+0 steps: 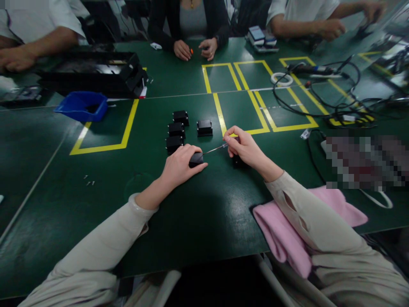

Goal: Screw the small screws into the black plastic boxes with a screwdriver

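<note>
My left hand (180, 164) is closed around a small black box (196, 160), holding it against the green table. In my right hand (244, 149) is a screwdriver (214, 149) with a thin metal shaft, its handle mostly covered by my fingers. The shaft points left, and its tip meets the side of the held box. Beneath my right hand a dark box (236, 160) shows in part. Just beyond my left hand similar black boxes stand in a column: a near one (174, 144), a middle one (176, 129) and a far one (180, 117). Another black box (204, 127) stands to their right.
Small screws (89, 183) lie at left, with a blue scoop-shaped bin (83, 106) and black trays (92, 74) beyond. A pink cloth (281, 230) lies under my right forearm. Cables (319, 113) coil at right. Other people's hands (194, 50) are across the table.
</note>
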`<state>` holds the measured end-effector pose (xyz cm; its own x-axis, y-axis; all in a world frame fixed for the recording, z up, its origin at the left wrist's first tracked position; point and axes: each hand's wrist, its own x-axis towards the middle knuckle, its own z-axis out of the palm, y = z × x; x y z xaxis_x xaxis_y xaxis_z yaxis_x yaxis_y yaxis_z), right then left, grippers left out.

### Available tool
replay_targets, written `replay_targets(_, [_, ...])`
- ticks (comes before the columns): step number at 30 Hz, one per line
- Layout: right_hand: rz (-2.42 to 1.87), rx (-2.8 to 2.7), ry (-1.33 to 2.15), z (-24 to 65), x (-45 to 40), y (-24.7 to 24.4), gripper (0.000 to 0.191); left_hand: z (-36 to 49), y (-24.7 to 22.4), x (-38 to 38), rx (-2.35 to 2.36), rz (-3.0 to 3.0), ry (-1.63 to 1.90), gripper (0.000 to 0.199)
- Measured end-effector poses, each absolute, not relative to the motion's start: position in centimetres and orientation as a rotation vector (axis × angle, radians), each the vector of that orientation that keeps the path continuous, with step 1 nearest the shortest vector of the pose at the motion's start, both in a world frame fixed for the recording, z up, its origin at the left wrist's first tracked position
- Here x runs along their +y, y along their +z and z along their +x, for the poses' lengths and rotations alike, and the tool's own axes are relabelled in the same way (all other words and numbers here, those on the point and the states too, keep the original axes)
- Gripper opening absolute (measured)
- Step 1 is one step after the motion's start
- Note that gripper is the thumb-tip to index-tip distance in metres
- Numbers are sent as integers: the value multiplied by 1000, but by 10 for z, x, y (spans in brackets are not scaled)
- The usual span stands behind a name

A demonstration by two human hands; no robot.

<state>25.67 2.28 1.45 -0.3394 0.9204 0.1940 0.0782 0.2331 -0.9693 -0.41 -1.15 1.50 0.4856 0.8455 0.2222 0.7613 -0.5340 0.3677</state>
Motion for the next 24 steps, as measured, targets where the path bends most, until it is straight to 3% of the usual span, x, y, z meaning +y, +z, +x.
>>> replay_targets(7, [-943,-1673,1189,257,22,18,13,-4,16,-12,1377,2494,565,35])
replay_targets(24, [-969,-1626,1228,256,20,19,19,-4,16,-12,1386,2498,557,34])
